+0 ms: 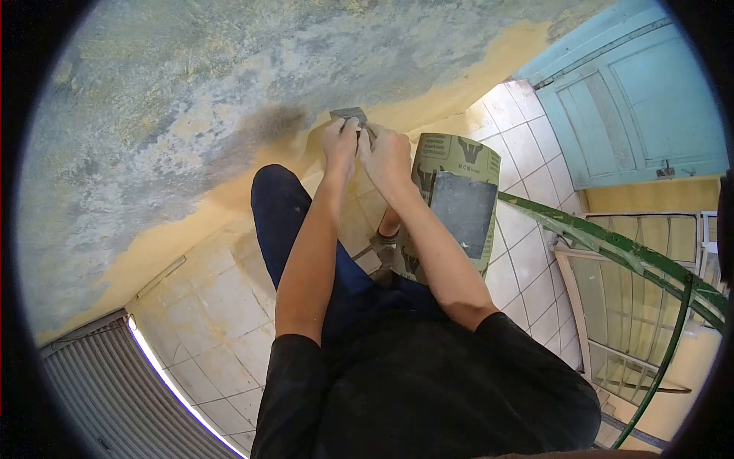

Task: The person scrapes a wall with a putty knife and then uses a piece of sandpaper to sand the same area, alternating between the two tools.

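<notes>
My left hand and my right hand are close together in front of the wall, both dusted pale. Between their fingers is a small dark grey piece of sandpaper, its upper edge sticking out beyond the fingertips. Both hands are closed on it; the fingers hide its lower part. Beside my right forearm, a larger olive-green sandpaper sheet with black print lies bent, apparently over my right leg. A dark grey rectangular piece rests on that printed side.
A wall with patchy grey and yellow paint rises in front and to the left. Pale floor tiles lie below. At right are a green metal rail, a light-blue door and a framed panel with bars. A ribbed shutter stands lower left.
</notes>
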### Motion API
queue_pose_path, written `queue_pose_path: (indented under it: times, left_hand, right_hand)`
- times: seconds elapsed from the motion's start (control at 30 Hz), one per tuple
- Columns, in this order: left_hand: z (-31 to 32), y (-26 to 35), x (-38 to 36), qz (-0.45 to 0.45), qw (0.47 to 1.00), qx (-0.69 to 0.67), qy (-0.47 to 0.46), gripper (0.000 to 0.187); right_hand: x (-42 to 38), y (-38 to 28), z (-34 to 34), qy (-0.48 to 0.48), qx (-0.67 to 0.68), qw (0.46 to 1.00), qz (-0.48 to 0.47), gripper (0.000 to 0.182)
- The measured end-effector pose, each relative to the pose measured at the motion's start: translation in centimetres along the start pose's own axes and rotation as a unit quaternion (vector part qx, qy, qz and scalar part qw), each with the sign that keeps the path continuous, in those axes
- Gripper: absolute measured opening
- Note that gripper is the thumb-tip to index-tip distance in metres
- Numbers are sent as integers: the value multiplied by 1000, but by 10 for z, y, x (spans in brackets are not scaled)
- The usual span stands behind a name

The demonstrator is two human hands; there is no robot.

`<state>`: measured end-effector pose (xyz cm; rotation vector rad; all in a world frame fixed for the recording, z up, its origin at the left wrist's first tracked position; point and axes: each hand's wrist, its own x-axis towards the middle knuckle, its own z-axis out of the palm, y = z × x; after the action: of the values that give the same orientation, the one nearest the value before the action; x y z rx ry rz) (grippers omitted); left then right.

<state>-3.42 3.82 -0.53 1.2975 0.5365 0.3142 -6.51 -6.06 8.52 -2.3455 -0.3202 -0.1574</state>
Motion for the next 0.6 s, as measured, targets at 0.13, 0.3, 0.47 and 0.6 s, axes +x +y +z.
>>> queue_pose_path:
  times: [0.13, 0.3, 0.47, 0.6]
  left_hand:
    - [-7, -27, 4, -36, 999, -5, -13, 23]
    - [-3, -20, 13, -12, 1000, -21, 1, 28]
    - [-5, -17, 6, -53, 998, 14, -14, 17]
    - [-8, -26, -1, -77, 996, -25, -31, 17]
  right_hand:
    - [2, 10, 16, 20, -27, 999, -21, 23]
    - [6, 13, 21, 16, -22, 999, -19, 23]
    - [2, 19, 19, -3, -1, 1000, -7, 23]
    - [-9, 27, 28, 17, -24, 999, -14, 23]
